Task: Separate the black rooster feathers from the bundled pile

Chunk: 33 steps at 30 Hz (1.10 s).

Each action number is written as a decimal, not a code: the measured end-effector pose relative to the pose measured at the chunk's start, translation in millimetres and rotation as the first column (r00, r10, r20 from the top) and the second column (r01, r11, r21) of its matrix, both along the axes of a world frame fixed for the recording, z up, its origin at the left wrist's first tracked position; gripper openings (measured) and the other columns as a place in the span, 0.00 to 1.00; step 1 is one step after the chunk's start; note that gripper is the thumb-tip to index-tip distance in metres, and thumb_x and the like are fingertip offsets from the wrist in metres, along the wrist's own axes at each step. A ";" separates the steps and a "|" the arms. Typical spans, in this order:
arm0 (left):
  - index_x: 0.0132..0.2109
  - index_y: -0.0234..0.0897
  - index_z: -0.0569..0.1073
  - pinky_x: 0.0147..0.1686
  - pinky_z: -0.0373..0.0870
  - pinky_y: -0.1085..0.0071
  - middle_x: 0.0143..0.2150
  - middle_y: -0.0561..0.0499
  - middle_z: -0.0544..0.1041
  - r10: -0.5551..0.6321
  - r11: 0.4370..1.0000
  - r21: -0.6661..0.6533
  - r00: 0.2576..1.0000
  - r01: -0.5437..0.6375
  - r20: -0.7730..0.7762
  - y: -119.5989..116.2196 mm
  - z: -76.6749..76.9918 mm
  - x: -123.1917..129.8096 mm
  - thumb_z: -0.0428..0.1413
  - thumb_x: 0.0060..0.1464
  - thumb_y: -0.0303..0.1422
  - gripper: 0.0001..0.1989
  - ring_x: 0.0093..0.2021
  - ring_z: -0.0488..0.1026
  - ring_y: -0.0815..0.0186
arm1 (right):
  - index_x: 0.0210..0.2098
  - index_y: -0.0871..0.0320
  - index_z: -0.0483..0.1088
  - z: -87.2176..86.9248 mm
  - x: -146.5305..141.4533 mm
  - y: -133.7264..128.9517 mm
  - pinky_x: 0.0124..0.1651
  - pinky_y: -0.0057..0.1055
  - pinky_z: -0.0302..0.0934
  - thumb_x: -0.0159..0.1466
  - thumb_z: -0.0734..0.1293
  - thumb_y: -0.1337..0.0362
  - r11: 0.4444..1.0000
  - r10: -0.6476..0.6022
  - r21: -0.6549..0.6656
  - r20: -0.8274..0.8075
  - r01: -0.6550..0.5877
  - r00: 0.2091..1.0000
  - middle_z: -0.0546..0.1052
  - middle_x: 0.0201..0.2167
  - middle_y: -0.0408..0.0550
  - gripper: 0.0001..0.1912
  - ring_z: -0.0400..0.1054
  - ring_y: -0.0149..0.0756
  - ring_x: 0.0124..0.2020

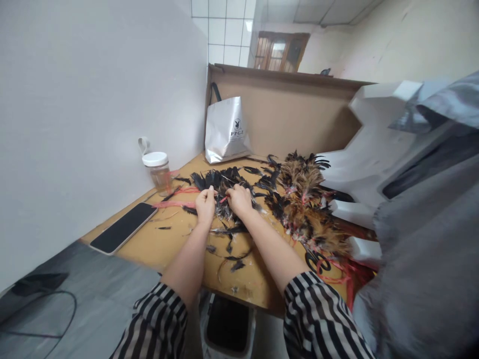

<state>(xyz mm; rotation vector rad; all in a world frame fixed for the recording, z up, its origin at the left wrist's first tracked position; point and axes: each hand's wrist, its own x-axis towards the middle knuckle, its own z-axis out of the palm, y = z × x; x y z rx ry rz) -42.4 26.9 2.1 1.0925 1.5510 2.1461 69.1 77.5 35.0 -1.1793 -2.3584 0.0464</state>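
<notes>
Black feathers (213,178) lie in a loose pile under and beyond my two hands. My left hand (205,203) is closed at the pile's left side, fingertips pinched together; what they hold is hidden. A red plastic string (174,204) runs from the left up to the back of this hand. At the pile's middle my right hand (240,200) is closed too, with a short bit of red string showing at its fingertips. To the right lie tied bunches of brown and black feathers (301,174), red string around their quill ends.
A phone (124,228) and a lidded jar (159,174) are on the table's left side. A silver bag (226,132) stands at the back. Black-handled scissors (318,262) lie at right among red string. Below the front edge is a bin (228,324); grey cloth (430,214) hangs at right.
</notes>
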 end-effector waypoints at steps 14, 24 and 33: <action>0.31 0.31 0.73 0.17 0.56 0.77 0.25 0.50 0.73 -0.351 0.928 -0.095 0.930 0.361 0.104 -0.2 5.8 13.7 0.56 0.43 0.38 0.13 0.18 0.61 0.75 | 0.21 0.58 0.62 14.6 34.8 4.7 0.18 0.19 0.52 0.43 0.70 0.62 0.694 -0.419 -0.429 -0.894 -0.579 0.160 0.67 0.16 0.36 0.12 0.58 0.22 0.16; 0.38 0.31 0.73 0.17 0.57 0.77 0.19 0.53 0.69 -0.495 0.860 -0.045 0.853 0.508 0.166 -5.8 8.4 24.2 0.59 0.40 0.38 0.18 0.17 0.62 0.75 | 0.28 0.58 0.68 -16.4 32.3 -16.9 0.20 0.19 0.58 0.43 0.71 0.64 0.633 -0.443 -0.409 -0.888 -0.658 0.126 0.72 0.22 0.39 0.13 0.63 0.23 0.19; 0.34 0.31 0.74 0.19 0.60 0.76 0.20 0.53 0.71 -0.342 0.934 -0.021 0.913 0.356 0.222 1.9 4.4 15.6 0.60 0.37 0.35 0.14 0.18 0.63 0.74 | 0.31 0.60 0.69 -13.2 40.9 -27.7 0.20 0.21 0.60 0.50 0.68 0.55 0.318 -0.483 -0.634 -0.748 -0.705 0.454 0.76 0.28 0.49 0.15 0.67 0.26 0.21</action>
